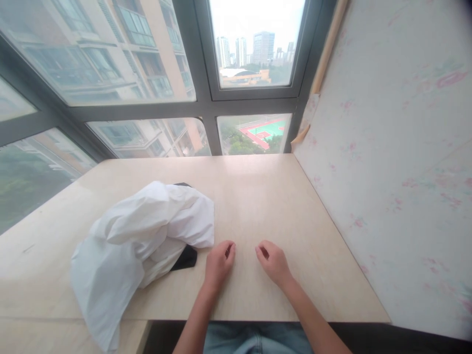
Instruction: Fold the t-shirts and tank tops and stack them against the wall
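My left hand (220, 261) rests on the pale tabletop (243, 206), its fingers curled into a loose fist with nothing visible in it. Facing it across a small gap, my right hand (273, 260) is curled the same way and also looks bare. Just left of my left hand lies a crumpled white cloth (125, 236), perhaps a garment, apart from the fingers. Black fabric (186, 258) shows from under its right side, and another dark bit peeks out behind it. One end of the cloth hangs toward the lower left, over the front edge.
Grey-framed windows (206, 105) run along the back and left, with buildings and a sports court outside. A wall with floral paper (368, 147) borders the table on the right; the paper peels near the window corner. My lap in blue-grey clothing (254, 339) is at the front edge.
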### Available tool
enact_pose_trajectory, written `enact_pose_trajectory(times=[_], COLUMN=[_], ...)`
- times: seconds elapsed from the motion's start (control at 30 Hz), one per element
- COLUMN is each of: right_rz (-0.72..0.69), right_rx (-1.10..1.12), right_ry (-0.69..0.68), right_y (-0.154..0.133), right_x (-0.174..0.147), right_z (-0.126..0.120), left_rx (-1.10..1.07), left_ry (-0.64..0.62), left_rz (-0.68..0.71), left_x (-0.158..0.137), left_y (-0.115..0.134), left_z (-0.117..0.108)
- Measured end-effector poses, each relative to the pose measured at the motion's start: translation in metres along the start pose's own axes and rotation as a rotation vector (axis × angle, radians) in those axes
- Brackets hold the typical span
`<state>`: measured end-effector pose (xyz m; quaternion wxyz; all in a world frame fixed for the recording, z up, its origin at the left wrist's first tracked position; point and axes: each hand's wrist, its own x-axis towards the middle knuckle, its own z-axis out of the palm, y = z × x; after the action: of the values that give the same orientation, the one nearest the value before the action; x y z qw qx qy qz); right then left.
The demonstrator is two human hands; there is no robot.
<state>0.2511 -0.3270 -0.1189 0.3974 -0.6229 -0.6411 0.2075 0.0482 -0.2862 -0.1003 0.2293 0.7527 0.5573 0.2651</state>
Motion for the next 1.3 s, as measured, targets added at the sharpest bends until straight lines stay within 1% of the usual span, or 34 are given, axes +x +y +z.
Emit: enact_pose_trajectory(times=[0.37,0.93,1.2,1.3], right_rz=[0.004,0.005,0.027,0.014], right_rx=[0.001,0.011,0.017,0.014], right_ry=[-0.024,-0.012,-0.015,-0.013], right_y=[-0.0007,-0.003,-0.0028,-0.002], right_x=[-0.0005,0.0005,-0.0009,-0.0016], right_z=[-0.0021,-0.0029,-0.0028,-0.002], left_rx=[0.004,0.007,-0.002,-0.014], left_ry=[0.007,0.01,-0.006,-0.004], left_rz=[-0.005,-0.014,-0.008,-0.003], left_x=[-0.0026,-0.0005,-0.0004,-0.0017], left_y=[0.0041,0.0058,0.0073,0.0083], left_z=[-0.0012,-0.0024,-0.0049,-0.0051])
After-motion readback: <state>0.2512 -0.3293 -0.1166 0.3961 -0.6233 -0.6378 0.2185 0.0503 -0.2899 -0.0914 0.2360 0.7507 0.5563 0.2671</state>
